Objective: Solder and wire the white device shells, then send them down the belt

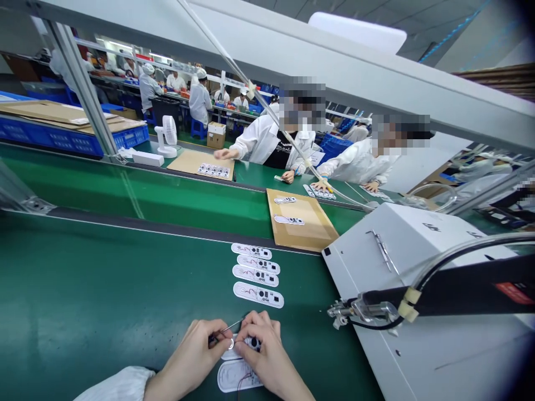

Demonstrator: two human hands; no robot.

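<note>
- White oblong plastic panel [229,355]: on bench, beneath both hands, long axis roughly left-right.
- Left hand [194,353]: nearer panel's left end, pinching slim metal tool [230,327].
- Right hand [267,346]: over panel's right portion, fingers bunched; cannot tell what they grip.

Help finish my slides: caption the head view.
Left hand, gripping a thin metal tool, and right hand work over a white panel on a green bench.

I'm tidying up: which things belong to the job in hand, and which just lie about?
Seemingly in the job:
thin metal tool in the left hand
white panels at the right hand
four panels beyond

Apparently lying about:
white fan
blue crate
</note>
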